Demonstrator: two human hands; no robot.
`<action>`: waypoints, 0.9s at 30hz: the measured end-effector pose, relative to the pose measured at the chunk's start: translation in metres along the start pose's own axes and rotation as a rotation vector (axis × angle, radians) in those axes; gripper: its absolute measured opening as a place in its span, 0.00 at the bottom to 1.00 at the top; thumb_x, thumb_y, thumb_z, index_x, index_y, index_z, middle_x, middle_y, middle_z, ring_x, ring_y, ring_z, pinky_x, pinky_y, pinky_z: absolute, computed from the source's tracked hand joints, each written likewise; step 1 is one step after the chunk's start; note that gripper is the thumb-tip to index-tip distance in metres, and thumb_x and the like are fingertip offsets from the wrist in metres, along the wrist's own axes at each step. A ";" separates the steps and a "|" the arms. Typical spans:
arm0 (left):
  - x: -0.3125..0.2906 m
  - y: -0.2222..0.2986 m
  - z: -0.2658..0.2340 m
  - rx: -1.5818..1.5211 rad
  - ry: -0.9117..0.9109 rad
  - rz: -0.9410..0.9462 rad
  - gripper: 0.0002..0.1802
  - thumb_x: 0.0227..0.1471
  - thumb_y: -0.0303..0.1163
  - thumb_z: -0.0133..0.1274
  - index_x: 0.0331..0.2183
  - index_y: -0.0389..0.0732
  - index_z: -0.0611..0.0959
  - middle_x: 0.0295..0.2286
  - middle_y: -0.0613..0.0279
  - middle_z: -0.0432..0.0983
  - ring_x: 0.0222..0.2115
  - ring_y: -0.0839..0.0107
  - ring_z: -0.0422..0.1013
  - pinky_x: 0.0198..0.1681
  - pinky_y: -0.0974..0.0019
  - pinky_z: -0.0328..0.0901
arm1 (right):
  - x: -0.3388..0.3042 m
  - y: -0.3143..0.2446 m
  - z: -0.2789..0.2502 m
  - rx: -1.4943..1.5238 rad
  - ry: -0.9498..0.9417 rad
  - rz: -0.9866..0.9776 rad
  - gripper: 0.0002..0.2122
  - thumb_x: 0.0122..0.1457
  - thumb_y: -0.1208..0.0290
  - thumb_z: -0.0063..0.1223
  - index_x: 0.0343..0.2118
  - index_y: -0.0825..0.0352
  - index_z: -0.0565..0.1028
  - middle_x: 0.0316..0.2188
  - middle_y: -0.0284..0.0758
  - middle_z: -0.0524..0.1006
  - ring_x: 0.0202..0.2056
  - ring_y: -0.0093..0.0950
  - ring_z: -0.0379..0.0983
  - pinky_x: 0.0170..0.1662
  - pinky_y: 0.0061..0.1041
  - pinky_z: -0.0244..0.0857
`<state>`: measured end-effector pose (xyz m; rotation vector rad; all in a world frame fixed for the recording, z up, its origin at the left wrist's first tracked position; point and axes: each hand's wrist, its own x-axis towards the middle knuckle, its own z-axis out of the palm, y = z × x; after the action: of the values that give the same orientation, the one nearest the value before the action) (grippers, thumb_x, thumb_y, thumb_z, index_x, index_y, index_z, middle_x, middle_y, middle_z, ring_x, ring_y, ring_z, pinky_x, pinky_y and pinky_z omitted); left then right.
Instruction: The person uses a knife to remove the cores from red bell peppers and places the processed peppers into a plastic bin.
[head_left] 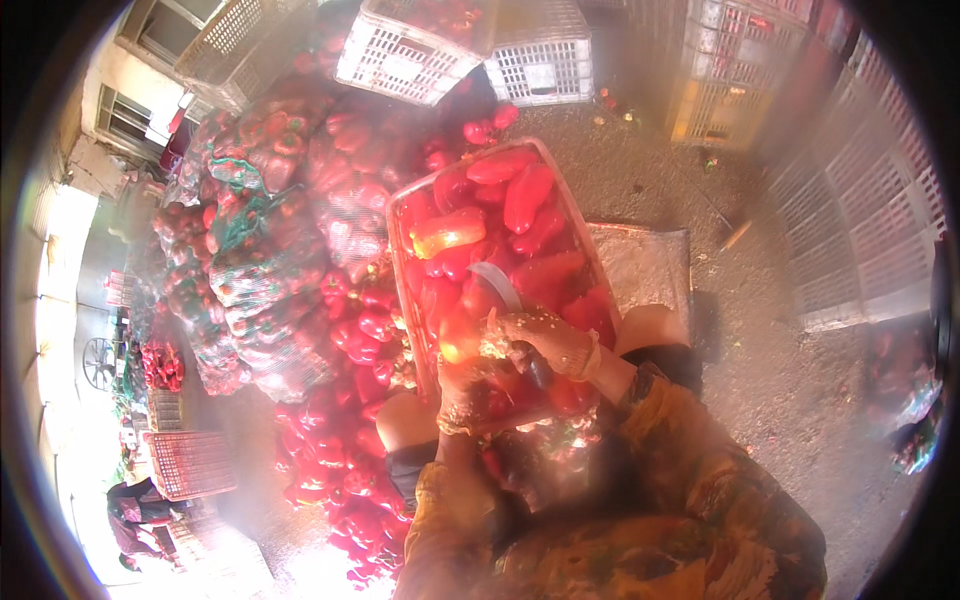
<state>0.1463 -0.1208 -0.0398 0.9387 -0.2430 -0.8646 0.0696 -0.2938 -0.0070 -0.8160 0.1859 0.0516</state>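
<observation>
A crate (398, 285) heaped with large red peppers (530, 195) stands between my knees. One pepper near its left side, an orange-yellow one (448, 233), differs in colour from the rest. My right hand (550, 345), apparently gloved, is closed around a knife whose curved pale blade (497, 283) points up and left over the peppers. My left hand (463, 398) is closed at the crate's near end, against a red-orange pepper (460, 340) beside the blade. Glare and haze blur the fingers and the pepper's lower part.
Loose red peppers (350, 480) cover the floor on the left. Behind them are piled net sacks of peppers (270, 270). White plastic crates (540, 70) stand at the back, more crates (860, 200) at the right. Another person (135, 520) bends at the far lower left.
</observation>
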 end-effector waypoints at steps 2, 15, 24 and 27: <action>0.001 -0.021 -0.030 -0.313 0.166 -0.059 0.25 0.56 0.32 0.55 0.54 0.36 0.71 0.42 0.52 0.76 0.41 0.56 0.76 0.43 0.52 0.75 | -0.001 0.001 0.004 0.062 -0.092 -0.075 0.11 0.67 0.66 0.52 0.48 0.64 0.73 0.26 0.24 0.71 0.21 0.13 0.66 0.23 0.15 0.63; 0.084 0.067 0.048 1.351 0.125 0.848 0.38 0.51 0.35 0.61 0.61 0.43 0.66 0.50 0.55 0.74 0.49 0.60 0.72 0.56 0.52 0.64 | 0.002 -0.045 -0.044 0.492 0.485 -0.428 0.12 0.64 0.60 0.55 0.43 0.61 0.73 0.27 0.26 0.71 0.22 0.17 0.64 0.24 0.18 0.62; 0.136 0.038 0.018 1.878 -0.017 0.181 0.42 0.54 0.57 0.54 0.63 0.42 0.67 0.60 0.47 0.64 0.63 0.48 0.58 0.66 0.38 0.46 | 0.000 -0.044 -0.057 0.527 0.458 -0.425 0.11 0.64 0.59 0.54 0.43 0.59 0.71 0.30 0.27 0.71 0.23 0.18 0.64 0.25 0.20 0.64; 0.137 0.066 0.047 1.762 0.141 0.211 0.40 0.54 0.57 0.52 0.61 0.43 0.70 0.59 0.48 0.66 0.62 0.47 0.59 0.66 0.35 0.44 | 0.005 -0.050 -0.051 0.557 0.569 -0.406 0.12 0.65 0.58 0.51 0.44 0.60 0.72 0.25 0.27 0.70 0.21 0.20 0.63 0.22 0.20 0.60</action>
<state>0.2460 -0.2318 0.0165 2.5095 -1.0349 -0.1839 0.0731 -0.3655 -0.0065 -0.2799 0.5391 -0.5982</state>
